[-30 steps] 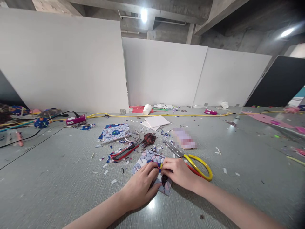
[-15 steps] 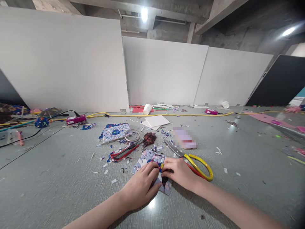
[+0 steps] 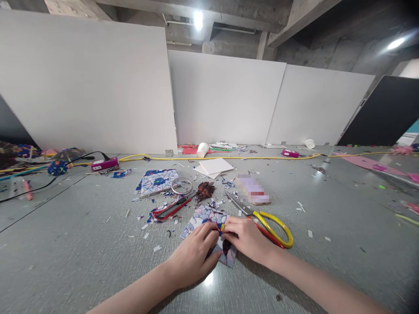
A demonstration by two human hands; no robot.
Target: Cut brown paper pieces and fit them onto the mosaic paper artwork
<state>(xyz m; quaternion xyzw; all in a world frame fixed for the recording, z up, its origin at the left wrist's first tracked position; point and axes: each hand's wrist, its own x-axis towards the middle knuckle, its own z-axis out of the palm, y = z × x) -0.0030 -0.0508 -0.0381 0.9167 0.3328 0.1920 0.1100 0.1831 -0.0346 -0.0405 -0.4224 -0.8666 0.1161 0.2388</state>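
Note:
A flat panel covered in grey, pink and blue patterned material (image 3: 204, 214) lies on the floor under both hands. My left hand (image 3: 198, 248) presses on its left side, fingers curled and thumb along the near edge, gripping it. On the panel's right side my right hand (image 3: 245, 237) rests with bent, closed fingertips; whatever they pinch is hidden. A dark red-and-black lacy piece (image 3: 226, 247) shows on the panel just below those fingertips. Beside the right hand lie scissors with yellow and red handles (image 3: 275, 226). A red box cutter (image 3: 172, 209) lies beyond the left hand.
Farther off are a roll of tape (image 3: 182, 192), a crumpled lacy scrap (image 3: 205, 191), another patterned panel (image 3: 159, 181), white cards (image 3: 216, 166) and a blurred-out phone (image 3: 253, 189). Cuttings litter the grey floor. A yellow cable (image 3: 229, 158) runs before white boards (image 3: 225, 96), near a paper cup (image 3: 202, 150).
The right fingers have drawn slightly closer together, covering part of the dark lacy piece seen between them before. My left hand and the panel stay in place.

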